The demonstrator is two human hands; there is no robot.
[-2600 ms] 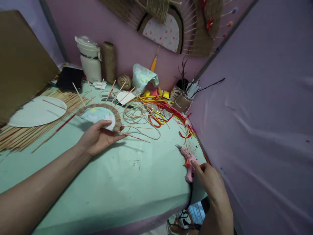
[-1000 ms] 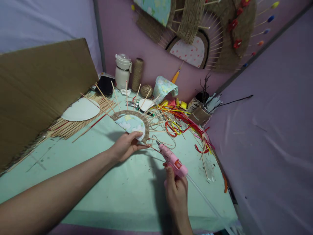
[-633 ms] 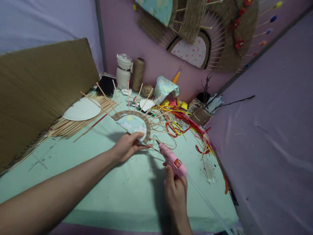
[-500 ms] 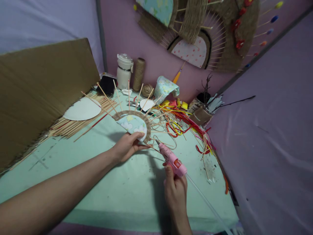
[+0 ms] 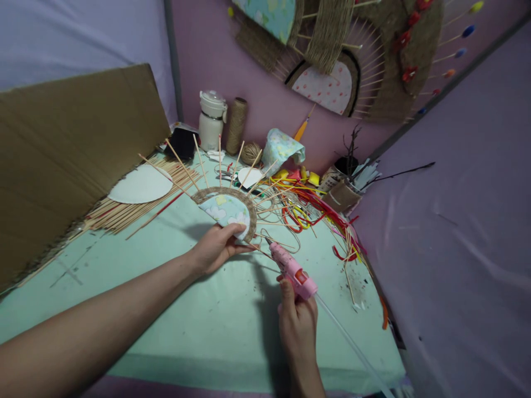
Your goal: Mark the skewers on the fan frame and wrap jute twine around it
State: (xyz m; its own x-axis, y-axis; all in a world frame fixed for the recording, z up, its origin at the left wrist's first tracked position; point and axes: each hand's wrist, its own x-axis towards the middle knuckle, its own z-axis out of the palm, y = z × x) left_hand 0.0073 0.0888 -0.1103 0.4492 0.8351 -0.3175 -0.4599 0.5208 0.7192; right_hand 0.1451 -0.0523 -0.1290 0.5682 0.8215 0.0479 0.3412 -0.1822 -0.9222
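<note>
My left hand [image 5: 218, 249] grips the lower edge of a half-round piece [image 5: 226, 209], its thumb on the floral cloth face. Brown twine runs round the curved rim, and thin wooden sticks fan outward from it. A pink glue gun [image 5: 290, 271] is held in my right hand [image 5: 298, 326], with a clear glue stick trailing from its back. The gun's dark nozzle points up and left, close to the piece's lower right end; whether it touches a stick there I cannot tell.
Cardboard [image 5: 83, 160] stands at the left beside a bundle of sticks [image 5: 136, 213] under a white oval [image 5: 141, 184]. Behind are a white jar [image 5: 211, 124], a twine spool [image 5: 237, 126] and floral cloth [image 5: 282, 149]. Scissors [image 5: 293, 218] and coloured pipe cleaners [image 5: 323, 205] lie at right.
</note>
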